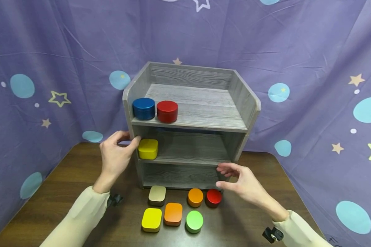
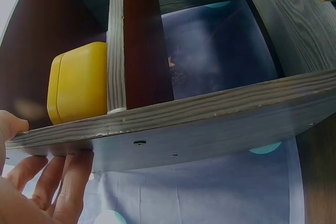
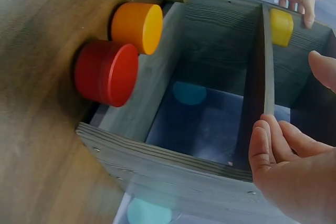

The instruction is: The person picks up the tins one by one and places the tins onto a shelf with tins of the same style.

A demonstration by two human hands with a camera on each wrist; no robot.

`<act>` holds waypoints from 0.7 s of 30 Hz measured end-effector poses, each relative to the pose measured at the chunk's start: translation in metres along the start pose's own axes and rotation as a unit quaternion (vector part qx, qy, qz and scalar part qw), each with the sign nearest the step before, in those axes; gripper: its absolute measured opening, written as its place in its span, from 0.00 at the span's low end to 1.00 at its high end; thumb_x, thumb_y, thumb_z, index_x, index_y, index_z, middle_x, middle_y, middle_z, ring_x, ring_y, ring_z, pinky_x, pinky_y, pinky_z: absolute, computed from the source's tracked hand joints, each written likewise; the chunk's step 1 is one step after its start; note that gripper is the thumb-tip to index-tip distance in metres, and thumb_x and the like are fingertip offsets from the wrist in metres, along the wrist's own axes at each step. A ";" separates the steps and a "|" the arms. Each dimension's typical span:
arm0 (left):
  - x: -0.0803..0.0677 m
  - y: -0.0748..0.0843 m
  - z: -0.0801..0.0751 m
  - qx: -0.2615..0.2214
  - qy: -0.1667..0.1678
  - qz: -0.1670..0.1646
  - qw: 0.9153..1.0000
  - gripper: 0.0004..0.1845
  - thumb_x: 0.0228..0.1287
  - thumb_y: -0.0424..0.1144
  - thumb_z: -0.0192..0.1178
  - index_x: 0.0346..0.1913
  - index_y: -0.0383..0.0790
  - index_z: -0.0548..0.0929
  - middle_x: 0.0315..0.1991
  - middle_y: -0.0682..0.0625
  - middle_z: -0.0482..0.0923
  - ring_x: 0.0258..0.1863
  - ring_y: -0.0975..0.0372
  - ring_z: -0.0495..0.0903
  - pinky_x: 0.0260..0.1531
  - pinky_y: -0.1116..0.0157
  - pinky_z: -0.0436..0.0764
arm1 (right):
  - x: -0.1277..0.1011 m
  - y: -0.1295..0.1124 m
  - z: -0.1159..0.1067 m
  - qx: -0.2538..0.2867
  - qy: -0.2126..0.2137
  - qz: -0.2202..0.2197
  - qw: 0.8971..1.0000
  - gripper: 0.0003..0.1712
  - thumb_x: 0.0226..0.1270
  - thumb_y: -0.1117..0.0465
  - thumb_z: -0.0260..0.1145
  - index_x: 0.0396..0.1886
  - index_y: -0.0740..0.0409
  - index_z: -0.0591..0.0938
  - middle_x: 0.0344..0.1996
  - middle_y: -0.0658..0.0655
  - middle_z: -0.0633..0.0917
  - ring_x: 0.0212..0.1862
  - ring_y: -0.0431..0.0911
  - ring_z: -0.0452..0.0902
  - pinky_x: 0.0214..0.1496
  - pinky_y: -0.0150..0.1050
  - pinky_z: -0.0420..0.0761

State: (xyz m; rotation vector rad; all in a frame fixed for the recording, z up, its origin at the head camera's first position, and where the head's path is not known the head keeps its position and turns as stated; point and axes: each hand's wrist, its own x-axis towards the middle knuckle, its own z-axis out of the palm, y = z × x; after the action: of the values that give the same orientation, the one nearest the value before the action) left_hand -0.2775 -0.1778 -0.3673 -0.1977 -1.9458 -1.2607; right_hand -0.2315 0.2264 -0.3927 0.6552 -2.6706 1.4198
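My left hand (image 1: pixel 115 156) grips the left side panel of a grey wooden shelf unit (image 1: pixel 201 108), thumb at its front edge. In the left wrist view the other fingers (image 2: pixel 73 182) lie against the panel's outer face. A yellow square tin (image 1: pixel 148 149) sits on the middle shelf right beside that thumb. My right hand (image 1: pixel 244 181) is at the unit's lower right side, holding nothing, with thumb and fingers spread apart. Seen from the right wrist, its fingertips (image 3: pixel 266 124) are right at the middle shelf's front edge. A red round tin (image 1: pixel 214 198) stands on the table below that hand.
A blue round tin (image 1: pixel 144 109) and another red round tin (image 1: pixel 167 112) stand on the top shelf, at left. Before the unit, the brown table (image 1: pixel 117 226) bears beige (image 1: pixel 157 194), yellow (image 1: pixel 152 219) and orange (image 1: pixel 173 213) square tins, plus orange (image 1: pixel 195 197) and green (image 1: pixel 194 221) round ones.
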 end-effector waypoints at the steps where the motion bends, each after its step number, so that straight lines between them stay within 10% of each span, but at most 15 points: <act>1: 0.000 0.000 0.000 0.001 0.000 0.000 1.000 0.09 0.62 0.34 0.78 0.39 0.31 0.92 0.37 0.36 0.91 0.35 0.85 0.81 0.36 0.86 0.80 | -0.001 0.002 0.001 0.001 0.000 0.002 1.000 0.33 0.64 0.59 0.82 0.66 0.66 0.84 0.57 0.60 0.92 0.52 0.38 0.86 0.59 0.33 0.85; 12: 0.001 -0.001 0.000 0.003 0.001 0.003 1.000 0.09 0.61 0.34 0.79 0.39 0.31 0.92 0.37 0.36 0.92 0.35 0.84 0.81 0.36 0.85 0.80 | -0.012 0.028 0.010 0.007 0.002 0.025 1.000 0.31 0.63 0.59 0.82 0.64 0.65 0.85 0.57 0.61 0.92 0.51 0.35 0.85 0.59 0.34 0.86; 21: 0.001 -0.001 0.000 -0.005 -0.003 -0.001 1.000 0.09 0.61 0.33 0.79 0.39 0.30 0.92 0.38 0.35 0.92 0.35 0.85 0.81 0.37 0.86 0.80 | -0.022 0.056 0.020 0.006 -0.004 0.042 0.999 0.35 0.62 0.58 0.83 0.66 0.68 0.83 0.59 0.68 0.90 0.55 0.56 0.89 0.61 0.39 0.88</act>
State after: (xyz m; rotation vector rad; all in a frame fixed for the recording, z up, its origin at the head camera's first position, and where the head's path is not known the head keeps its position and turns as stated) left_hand -0.2784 -0.1785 -0.3673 -0.2045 -1.9459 -1.2715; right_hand -0.2304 0.2450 -0.4532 0.5587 -2.7280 1.4577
